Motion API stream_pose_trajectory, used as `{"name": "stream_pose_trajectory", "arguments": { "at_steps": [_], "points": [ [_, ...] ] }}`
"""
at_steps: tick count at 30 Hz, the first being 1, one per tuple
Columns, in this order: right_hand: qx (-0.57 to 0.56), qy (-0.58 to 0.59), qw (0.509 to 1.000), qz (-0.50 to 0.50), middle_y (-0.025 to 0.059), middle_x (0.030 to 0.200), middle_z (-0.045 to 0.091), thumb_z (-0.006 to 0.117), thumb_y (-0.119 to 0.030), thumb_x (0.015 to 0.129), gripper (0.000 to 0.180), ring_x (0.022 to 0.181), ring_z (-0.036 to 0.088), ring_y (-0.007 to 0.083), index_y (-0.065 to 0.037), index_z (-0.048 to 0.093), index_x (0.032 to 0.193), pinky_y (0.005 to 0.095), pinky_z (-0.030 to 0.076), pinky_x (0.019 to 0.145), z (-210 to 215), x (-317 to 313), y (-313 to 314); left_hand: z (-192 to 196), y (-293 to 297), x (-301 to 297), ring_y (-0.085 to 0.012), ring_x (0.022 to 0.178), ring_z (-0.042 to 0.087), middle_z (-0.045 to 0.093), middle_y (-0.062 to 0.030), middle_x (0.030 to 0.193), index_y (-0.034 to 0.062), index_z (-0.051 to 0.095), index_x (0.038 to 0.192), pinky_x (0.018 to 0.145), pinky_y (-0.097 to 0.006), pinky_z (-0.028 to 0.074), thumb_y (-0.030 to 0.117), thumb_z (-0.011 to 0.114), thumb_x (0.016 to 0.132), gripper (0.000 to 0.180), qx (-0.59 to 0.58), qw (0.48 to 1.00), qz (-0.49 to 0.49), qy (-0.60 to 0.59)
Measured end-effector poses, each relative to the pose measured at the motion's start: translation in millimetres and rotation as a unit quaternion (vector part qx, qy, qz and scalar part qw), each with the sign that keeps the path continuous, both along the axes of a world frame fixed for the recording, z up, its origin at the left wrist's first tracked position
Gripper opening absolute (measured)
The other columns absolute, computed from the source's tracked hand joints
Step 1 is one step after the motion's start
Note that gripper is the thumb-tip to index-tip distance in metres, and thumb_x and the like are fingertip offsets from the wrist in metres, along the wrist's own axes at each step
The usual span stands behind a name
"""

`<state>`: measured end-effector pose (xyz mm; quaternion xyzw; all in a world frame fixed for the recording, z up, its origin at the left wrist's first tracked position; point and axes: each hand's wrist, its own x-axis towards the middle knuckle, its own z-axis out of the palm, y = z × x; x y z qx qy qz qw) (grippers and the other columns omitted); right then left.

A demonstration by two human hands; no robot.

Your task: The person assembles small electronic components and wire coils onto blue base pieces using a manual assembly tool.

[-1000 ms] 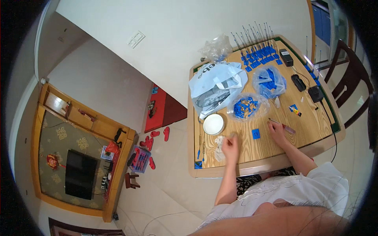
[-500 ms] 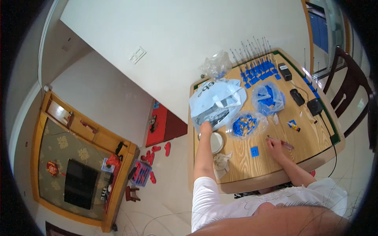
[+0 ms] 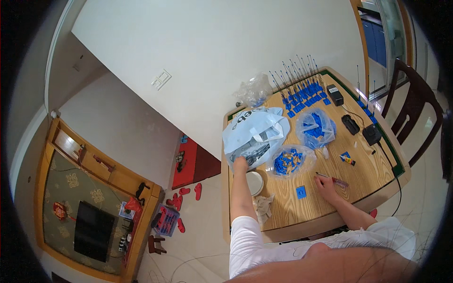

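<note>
White plastic bag (image 3: 255, 134), crumpled and open, left hand (image 3: 240, 163) inside.

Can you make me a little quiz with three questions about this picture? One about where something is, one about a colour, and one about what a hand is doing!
1. Where is the small white round dish?
A. On the chair
B. On the table, just beside the left forearm
C. On the floor

2. What colour are the small parts in the clear bag?
A. Blue
B. Green
C. Yellow

3. What is the left hand doing?
A. Resting flat on the table
B. Holding the dish
C. Reaching into the big white plastic bag

Answers:
1. B, the dish sits on the wood near the table's left edge, next to the arm.
2. A, the heap inside the bag is bright blue.
3. C, the hand is at the bag's opening; the right hand lies on the table by a thin red-tipped tool.
</note>
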<state>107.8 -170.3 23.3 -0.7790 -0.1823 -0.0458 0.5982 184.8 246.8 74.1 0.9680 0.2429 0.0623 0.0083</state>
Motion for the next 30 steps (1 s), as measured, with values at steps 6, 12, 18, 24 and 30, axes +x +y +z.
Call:
{"name": "stream_pose_trajectory", "arguments": {
  "at_steps": [6, 12, 18, 24, 30],
  "points": [
    [-0.008, 0.014, 1.000, -0.002, 0.0156, 0.058, 0.047, 0.050, -0.019, 0.091, 0.028, 0.053, 0.043, 0.0162, 0.003, 0.052, 0.073, 0.0355, 0.036, 0.052, 5, -2, -1, 29, -2, 5, -0.0353, 0.090, 0.063, 0.065, -0.0216, 0.091, 0.0033, 0.067, 0.088, 0.079, -0.045, 0.050, 0.010, 0.058, 0.075, 0.017, 0.005, 1.000, -0.011, -0.027],
    [-0.008, -0.009, 1.000, -0.006, 0.0148, 0.057, 0.045, 0.051, -0.020, 0.091, 0.029, 0.053, 0.043, 0.0160, 0.002, 0.052, 0.074, 0.0353, 0.036, 0.052, 5, -2, 1, 76, -21, -48, -0.0347, 0.083, 0.064, 0.066, -0.0188, 0.085, 0.0057, 0.069, 0.081, 0.074, -0.044, 0.051, 0.019, 0.063, 0.073, 0.017, -0.044, 0.994, 0.004, -0.100],
    [0.017, 0.012, 1.000, 0.002, 0.0093, 0.061, 0.047, 0.052, -0.011, 0.089, 0.020, 0.059, 0.045, 0.0127, 0.005, 0.053, 0.078, 0.0304, 0.037, 0.055, -1, 2, -2, 102, -52, -146, -0.0283, 0.072, 0.066, 0.067, -0.0159, 0.077, 0.0041, 0.070, 0.080, 0.064, -0.039, 0.051, 0.017, 0.063, 0.075, 0.015, -0.020, 0.975, 0.032, -0.220],
    [0.057, 0.064, 0.990, 0.111, -0.0009, 0.069, 0.055, 0.057, -0.007, 0.087, 0.008, 0.066, 0.050, 0.0051, 0.000, 0.060, 0.090, 0.0212, 0.041, 0.060, 22, -12, 0, 63, -141, -216, -0.0138, 0.068, 0.061, 0.066, -0.0086, 0.072, -0.0003, 0.068, 0.086, 0.061, -0.029, 0.047, 0.015, 0.067, 0.079, 0.017, -0.396, 0.855, -0.016, -0.335],
    [0.244, 0.217, 0.915, 0.238, -0.0001, 0.075, 0.059, 0.060, -0.008, 0.085, 0.019, 0.072, 0.058, 0.0084, -0.002, 0.057, 0.103, 0.0225, 0.047, 0.064, 17, -22, 3, 11, -251, -181, -0.0150, 0.064, 0.060, 0.065, -0.0082, 0.071, 0.0010, 0.067, 0.086, 0.060, -0.029, 0.047, 0.013, 0.066, 0.078, 0.014, -0.399, 0.886, -0.097, -0.217]
  ]
}}
